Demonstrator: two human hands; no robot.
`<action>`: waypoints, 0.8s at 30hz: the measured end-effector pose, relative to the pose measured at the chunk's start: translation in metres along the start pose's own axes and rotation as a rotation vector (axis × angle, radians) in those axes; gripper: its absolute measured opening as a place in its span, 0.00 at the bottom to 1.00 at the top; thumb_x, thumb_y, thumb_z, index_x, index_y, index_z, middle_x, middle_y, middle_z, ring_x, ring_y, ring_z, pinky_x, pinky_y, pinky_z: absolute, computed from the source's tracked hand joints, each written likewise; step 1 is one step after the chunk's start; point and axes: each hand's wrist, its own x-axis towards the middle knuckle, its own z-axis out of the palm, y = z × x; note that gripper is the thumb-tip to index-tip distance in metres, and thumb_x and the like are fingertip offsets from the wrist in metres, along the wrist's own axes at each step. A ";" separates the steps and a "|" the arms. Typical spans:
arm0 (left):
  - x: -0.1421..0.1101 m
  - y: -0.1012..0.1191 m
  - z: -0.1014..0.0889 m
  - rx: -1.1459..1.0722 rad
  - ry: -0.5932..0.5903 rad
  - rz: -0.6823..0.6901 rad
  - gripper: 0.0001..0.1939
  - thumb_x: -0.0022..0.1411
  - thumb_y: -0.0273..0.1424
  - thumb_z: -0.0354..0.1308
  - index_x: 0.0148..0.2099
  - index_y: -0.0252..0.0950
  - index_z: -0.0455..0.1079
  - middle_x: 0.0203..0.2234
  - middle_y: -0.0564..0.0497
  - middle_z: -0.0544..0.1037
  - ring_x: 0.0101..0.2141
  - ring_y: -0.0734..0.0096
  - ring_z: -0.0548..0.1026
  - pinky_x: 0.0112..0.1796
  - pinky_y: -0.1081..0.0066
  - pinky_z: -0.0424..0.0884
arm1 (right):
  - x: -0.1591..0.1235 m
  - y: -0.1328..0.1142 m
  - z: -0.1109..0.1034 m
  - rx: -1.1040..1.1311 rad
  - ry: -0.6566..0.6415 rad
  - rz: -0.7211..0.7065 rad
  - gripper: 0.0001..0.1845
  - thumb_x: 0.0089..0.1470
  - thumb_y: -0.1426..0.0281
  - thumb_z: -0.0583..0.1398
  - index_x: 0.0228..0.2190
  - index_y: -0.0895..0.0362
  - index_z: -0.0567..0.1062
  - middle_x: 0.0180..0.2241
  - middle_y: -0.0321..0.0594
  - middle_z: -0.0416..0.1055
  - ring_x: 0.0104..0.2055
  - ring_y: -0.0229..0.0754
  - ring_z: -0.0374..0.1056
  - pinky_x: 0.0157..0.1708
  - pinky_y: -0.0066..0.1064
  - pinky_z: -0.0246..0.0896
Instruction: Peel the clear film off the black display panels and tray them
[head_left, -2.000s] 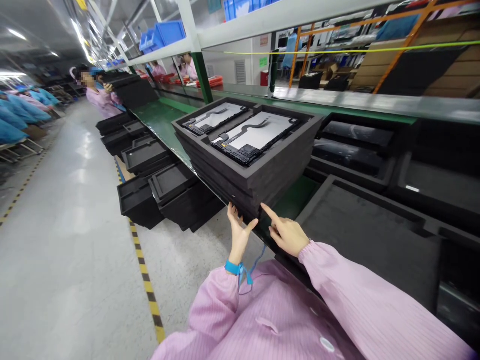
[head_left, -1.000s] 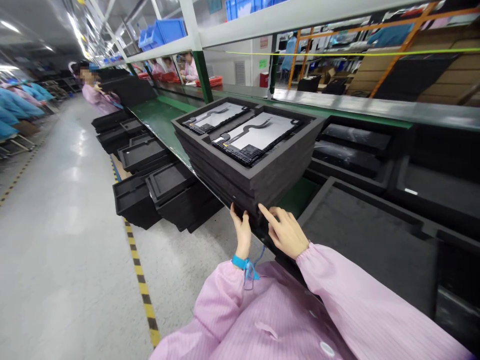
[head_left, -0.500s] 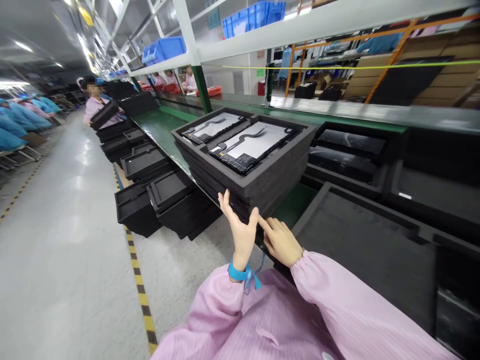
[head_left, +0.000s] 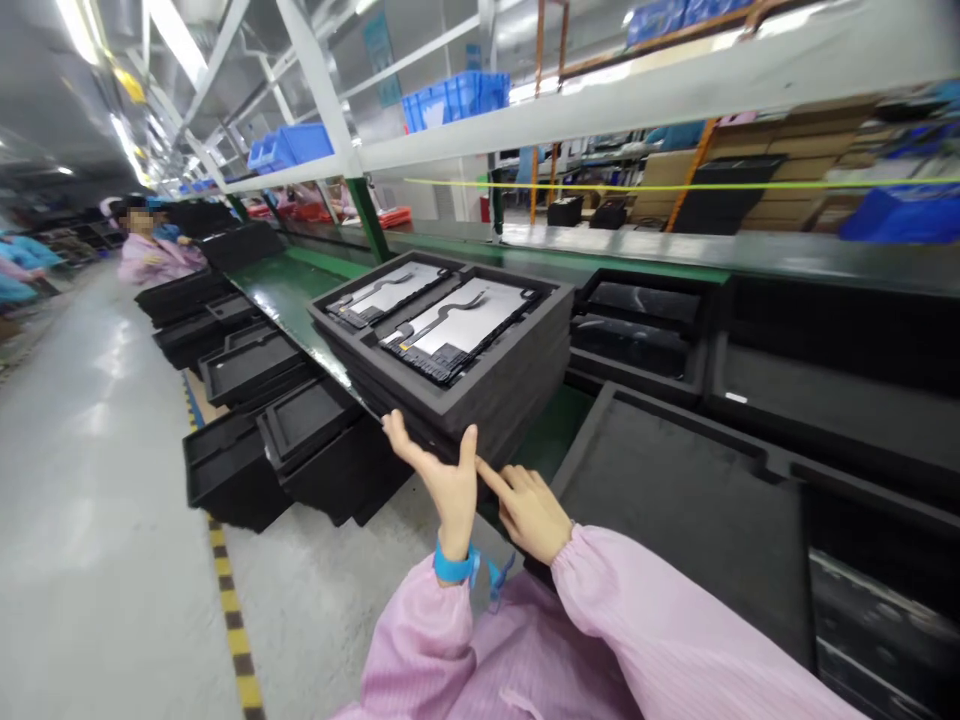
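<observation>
A stack of black foam trays [head_left: 517, 385] stands on the green bench [head_left: 551, 435]. In its top tray lie two flat display panels, a nearer panel [head_left: 487, 318] and a farther panel [head_left: 401, 288], both silver-backed with dark ribbon cables. My left hand [head_left: 444, 490], with a blue wrist strap [head_left: 452, 565], is at the stack's near corner, thumb raised and fingers spread. Beside it, my right hand [head_left: 534, 512] stretches its index finger toward that corner, close to the left thumb; its other fingers are loosely bent. Neither hand grips anything; whether the fingertips touch the foam I cannot tell.
A large foam tray [head_left: 682, 490] lies at my right, with a tray of dark glossy panels [head_left: 637, 345] behind it. Several foam trays [head_left: 322, 430] are piled left of the bench. A person [head_left: 154, 250] in pink stands farther down. Blue bins [head_left: 457, 100] sit on the shelf.
The view has turned to the right and up, so the stack and bench sit farther left. My left fingers have spread a little wider. The person down the line no longer shows a raised tray.
</observation>
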 end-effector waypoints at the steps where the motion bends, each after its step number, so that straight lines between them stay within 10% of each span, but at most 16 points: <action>1: 0.004 0.003 -0.003 0.000 0.013 0.036 0.43 0.57 0.37 0.61 0.66 0.37 0.40 0.67 0.35 0.41 0.67 0.54 0.39 0.63 0.50 0.40 | 0.000 -0.002 -0.001 -0.003 -0.005 -0.002 0.43 0.49 0.83 0.53 0.64 0.56 0.46 0.37 0.43 0.64 0.38 0.47 0.61 0.37 0.36 0.59; 7: 0.019 0.026 -0.007 0.066 0.069 0.240 0.10 0.59 0.30 0.58 0.43 0.34 0.70 0.65 0.38 0.52 0.66 0.50 0.42 0.62 0.46 0.37 | -0.032 0.010 -0.046 -0.085 0.048 -0.008 0.35 0.48 0.74 0.60 0.58 0.52 0.59 0.49 0.44 0.63 0.51 0.48 0.58 0.50 0.41 0.55; 11: -0.019 0.053 0.003 -0.286 0.077 0.349 0.11 0.53 0.22 0.60 0.39 0.37 0.67 0.59 0.44 0.65 0.63 0.54 0.57 0.63 0.47 0.47 | -0.111 0.087 -0.099 -0.210 0.151 0.396 0.04 0.57 0.76 0.56 0.35 0.60 0.71 0.37 0.44 0.67 0.43 0.47 0.62 0.45 0.43 0.59; 14: -0.063 0.070 0.013 -0.416 -0.490 0.293 0.11 0.59 0.22 0.53 0.42 0.43 0.67 0.51 0.50 0.74 0.55 0.59 0.69 0.58 0.52 0.61 | -0.182 0.150 -0.124 -0.243 0.211 0.633 0.07 0.61 0.69 0.58 0.32 0.61 0.70 0.34 0.38 0.66 0.38 0.41 0.65 0.41 0.38 0.63; 19: -0.111 0.073 0.052 -0.216 -1.765 0.471 0.23 0.61 0.27 0.52 0.58 0.45 0.64 0.66 0.47 0.55 0.66 0.52 0.47 0.60 0.46 0.53 | -0.237 0.154 -0.105 -0.023 0.129 0.336 0.11 0.56 0.72 0.56 0.23 0.57 0.69 0.29 0.37 0.68 0.39 0.40 0.63 0.41 0.34 0.58; 24: -0.120 0.064 0.079 -0.015 -1.954 0.355 0.26 0.64 0.28 0.46 0.64 0.42 0.57 0.68 0.50 0.43 0.67 0.59 0.38 0.63 0.50 0.42 | -0.233 0.117 -0.072 0.121 0.208 0.088 0.19 0.51 0.64 0.52 0.13 0.58 0.58 0.18 0.36 0.58 0.27 0.39 0.57 0.44 0.42 0.56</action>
